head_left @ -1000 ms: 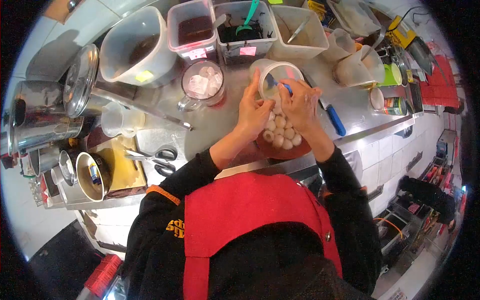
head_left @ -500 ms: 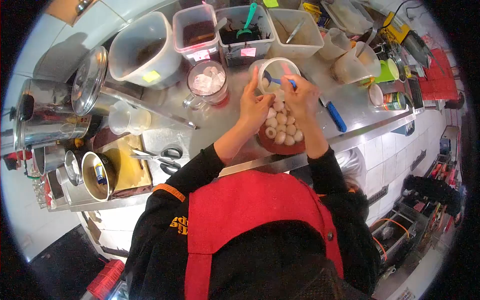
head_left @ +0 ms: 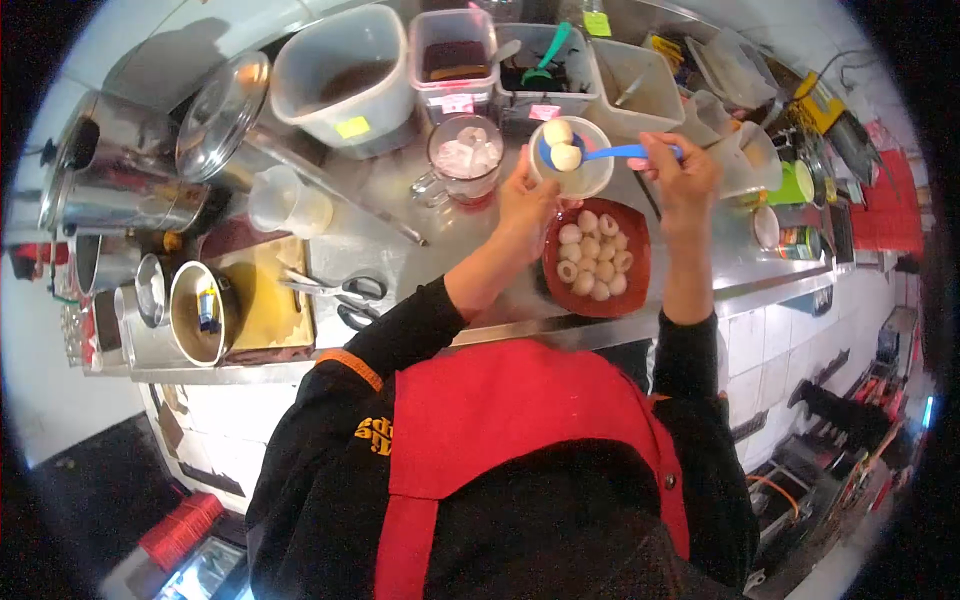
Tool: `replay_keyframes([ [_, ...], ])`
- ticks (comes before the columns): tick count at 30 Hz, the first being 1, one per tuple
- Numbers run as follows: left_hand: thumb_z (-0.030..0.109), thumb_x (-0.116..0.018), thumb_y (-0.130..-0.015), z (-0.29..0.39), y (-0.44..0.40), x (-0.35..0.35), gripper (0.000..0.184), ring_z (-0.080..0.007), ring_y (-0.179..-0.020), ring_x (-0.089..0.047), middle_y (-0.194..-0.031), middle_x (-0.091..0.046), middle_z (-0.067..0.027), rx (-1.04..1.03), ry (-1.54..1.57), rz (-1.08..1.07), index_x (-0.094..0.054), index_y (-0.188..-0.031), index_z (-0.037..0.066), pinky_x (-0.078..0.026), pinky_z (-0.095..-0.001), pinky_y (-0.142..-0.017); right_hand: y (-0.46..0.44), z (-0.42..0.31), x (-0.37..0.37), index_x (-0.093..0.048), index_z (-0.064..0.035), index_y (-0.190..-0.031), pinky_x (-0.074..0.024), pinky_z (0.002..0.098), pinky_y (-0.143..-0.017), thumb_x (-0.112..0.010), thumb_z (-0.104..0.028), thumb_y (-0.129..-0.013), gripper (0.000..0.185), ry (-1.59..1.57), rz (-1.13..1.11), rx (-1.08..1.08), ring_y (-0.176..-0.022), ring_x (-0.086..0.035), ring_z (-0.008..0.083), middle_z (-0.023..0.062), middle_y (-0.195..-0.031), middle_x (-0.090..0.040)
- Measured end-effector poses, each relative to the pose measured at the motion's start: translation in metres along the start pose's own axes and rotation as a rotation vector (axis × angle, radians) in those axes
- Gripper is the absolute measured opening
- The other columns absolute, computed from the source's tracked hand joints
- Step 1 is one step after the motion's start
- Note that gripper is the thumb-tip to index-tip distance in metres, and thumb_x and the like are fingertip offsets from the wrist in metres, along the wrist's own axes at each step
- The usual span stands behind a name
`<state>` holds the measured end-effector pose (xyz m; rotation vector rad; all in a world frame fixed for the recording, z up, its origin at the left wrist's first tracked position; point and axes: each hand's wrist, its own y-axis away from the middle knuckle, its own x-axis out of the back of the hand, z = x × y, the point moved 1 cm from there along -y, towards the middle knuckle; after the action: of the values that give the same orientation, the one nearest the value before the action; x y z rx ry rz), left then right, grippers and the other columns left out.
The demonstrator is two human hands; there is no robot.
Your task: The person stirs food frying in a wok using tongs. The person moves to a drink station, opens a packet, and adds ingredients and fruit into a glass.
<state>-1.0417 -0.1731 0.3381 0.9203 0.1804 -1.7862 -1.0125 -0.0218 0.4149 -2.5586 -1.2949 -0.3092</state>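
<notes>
My left hand [head_left: 528,212] is closed around the side of a small white tub [head_left: 583,186], which tilts toward me. In my right hand [head_left: 682,182] is a blue spoon [head_left: 622,152], gripped by the handle. Its bowl is over the tub's mouth and carries pale round peeled fruits [head_left: 564,157] that look like lychees. Just below the tub, a red bowl [head_left: 636,280] holds several more of these fruits [head_left: 590,262], some with a hole in them. A glass mug [head_left: 466,178] with ice and a pinkish-red bottom stands left of the tub.
Large plastic containers [head_left: 345,95] line the back, one with a green spoon [head_left: 548,55]. On the left are scissors [head_left: 335,288], a yellow cutting board [head_left: 270,310], a pot [head_left: 203,335] and a long metal bar [head_left: 345,195]. Clear jugs [head_left: 745,165] stand right; the counter's metal edge [head_left: 745,298] runs in front.
My right hand has drawn back to the right and lifted the spoon, now loaded with fruits. The tub is farther from the red bowl, which shows whole. The camera view has shifted.
</notes>
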Motion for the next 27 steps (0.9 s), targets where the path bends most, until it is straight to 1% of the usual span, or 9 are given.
replay_keyframes([
  [4,-0.003,-0.046,-0.078,0.002,0.002,0.001,0.042,-0.0206,-0.083,-0.056,-0.101,-0.054,-0.0093,0.011,0.015,0.008,-0.038,-0.118,0.006,-0.051,-0.0287,-0.062,0.011,-0.043,-0.022,-0.063,-0.0015,-0.078,-0.0379,0.0204,-0.042,-0.059,-0.021,-0.074,0.02,-0.119,-0.035,0.105,-0.049,-0.053,0.0053,0.0039,-0.061,-0.062],
  [7,-0.001,-0.046,-0.078,-0.001,0.001,0.001,0.035,-0.0197,-0.084,-0.056,-0.1,-0.054,-0.0089,0.005,0.0,-0.023,-0.042,-0.113,0.005,-0.05,-0.0294,-0.066,0.019,-0.05,-0.046,-0.062,-0.0024,-0.073,-0.0376,0.0229,-0.045,-0.057,-0.017,-0.074,0.015,0.028,-0.042,0.287,-0.05,-0.056,0.0125,0.0025,-0.06,-0.061],
  [9,-0.003,-0.047,-0.076,-0.003,0.001,0.001,0.035,-0.0179,-0.077,-0.057,-0.097,-0.054,-0.0075,-0.094,0.153,-0.017,-0.042,-0.11,0.006,-0.049,-0.0249,-0.058,0.036,-0.061,-0.063,-0.061,-0.0065,-0.076,-0.0365,0.0284,-0.051,-0.058,-0.012,-0.068,0.01,0.347,-0.084,0.801,-0.056,-0.055,0.0177,0.0015,-0.061,-0.058],
  [13,-0.004,-0.045,-0.077,0.001,0.003,0.004,0.036,-0.0184,-0.078,-0.057,-0.098,-0.054,-0.0079,-0.065,0.181,-0.03,-0.042,-0.112,0.006,-0.049,-0.0257,-0.059,0.063,-0.058,-0.082,-0.057,-0.0138,-0.087,-0.031,0.034,-0.058,-0.056,-0.012,-0.054,0.033,0.633,-0.186,1.124,-0.059,-0.045,0.0172,0.0007,-0.065,-0.055],
  [16,-0.004,-0.043,-0.077,0.003,0.003,0.004,0.037,-0.0187,-0.078,-0.057,-0.098,-0.053,-0.0081,-0.048,0.181,-0.043,-0.042,-0.113,0.007,-0.05,-0.0263,-0.06,0.066,-0.063,-0.072,-0.059,-0.0103,-0.089,-0.0255,0.0339,-0.067,-0.057,-0.008,-0.064,0.026,0.625,-0.051,1.133,-0.064,-0.049,0.0128,-0.0017,-0.067,-0.056],
  [18,-0.005,-0.042,-0.077,0.006,0.005,0.003,0.038,-0.019,-0.079,-0.057,-0.099,-0.053,-0.0083,-0.044,0.183,-0.054,-0.042,-0.113,0.007,-0.05,-0.0267,-0.06,0.053,-0.072,-0.048,-0.059,-0.0074,-0.091,-0.0305,0.0336,-0.065,-0.058,-0.01,-0.069,0.023,0.773,-0.027,1.079,-0.066,-0.052,0.0144,0.0007,-0.073,-0.059],
  [21,-0.004,-0.042,-0.077,0.009,0.009,0.0,0.037,-0.0203,-0.081,-0.057,-0.1,-0.053,-0.0098,-0.056,0.171,-0.073,-0.042,-0.113,0.005,-0.05,-0.0288,-0.063,0.019,-0.038,-0.02,-0.058,-0.004,-0.093,-0.039,0.0321,-0.064,-0.056,-0.015,-0.078,0.019,0.686,0.127,0.927,-0.069,-0.056,0.0152,0.0037,-0.084,-0.06],
  [23,-0.003,-0.043,-0.077,0.012,0.013,-0.002,0.037,-0.0215,-0.083,-0.056,-0.101,-0.053,-0.0112,-0.063,0.149,-0.087,-0.043,-0.113,0.003,-0.05,-0.0308,-0.066,-0.007,0.007,-0.01,-0.057,-0.0014,-0.094,-0.044,0.028,-0.064,-0.052,-0.02,-0.083,0.022,0.199,0.139,0.419,-0.072,-0.057,0.0154,0.0064,-0.092,-0.059],
  [27,-0.008,-0.038,-0.075,0.028,0.023,-0.013,0.046,-0.0206,-0.078,-0.058,-0.098,-0.053,-0.011,0.009,0.256,-0.163,-0.036,-0.119,0.005,-0.052,-0.0298,-0.063,-0.017,0.024,-0.015,-0.056,-0.0002,-0.095,-0.0429,0.0245,-0.071,-0.05,-0.019,-0.085,0.022,-0.212,0.064,0.338,-0.076,-0.055,0.0121,0.0071,-0.095,-0.057],
])
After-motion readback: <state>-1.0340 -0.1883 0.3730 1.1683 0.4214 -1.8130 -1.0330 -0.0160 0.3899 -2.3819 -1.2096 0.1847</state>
